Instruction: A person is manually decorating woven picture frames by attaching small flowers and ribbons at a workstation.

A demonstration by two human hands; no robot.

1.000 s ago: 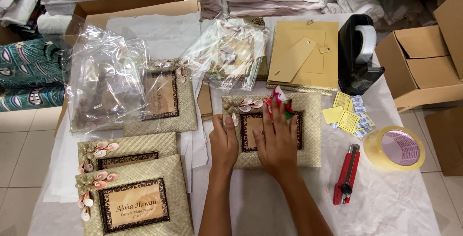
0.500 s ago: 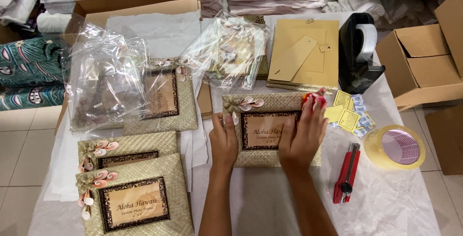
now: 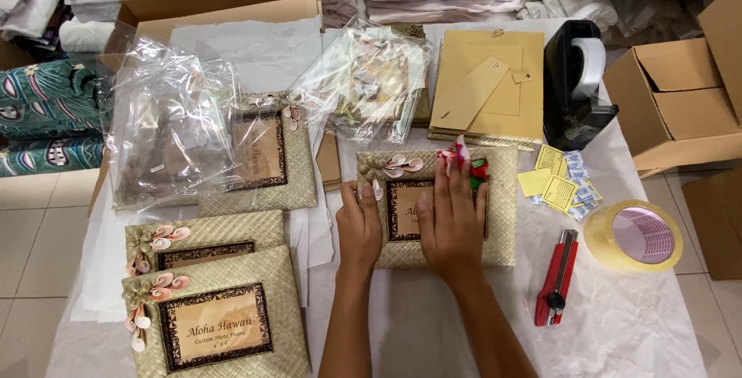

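Both hands are lying flat, fingers together, on a woven straw photo frame (image 3: 502, 216) with shell flowers: left hand (image 3: 359, 227), right hand (image 3: 452, 223).

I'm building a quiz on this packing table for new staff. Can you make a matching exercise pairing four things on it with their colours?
Things:
1. box cutter
2. tape dispenser
3. roll of packing tape
4. woven photo frame under both hands

Colours:
A. black
B. pale straw with a dark brown inner border
C. red
D. clear yellowish

Pairs: 1-C, 2-A, 3-D, 4-B
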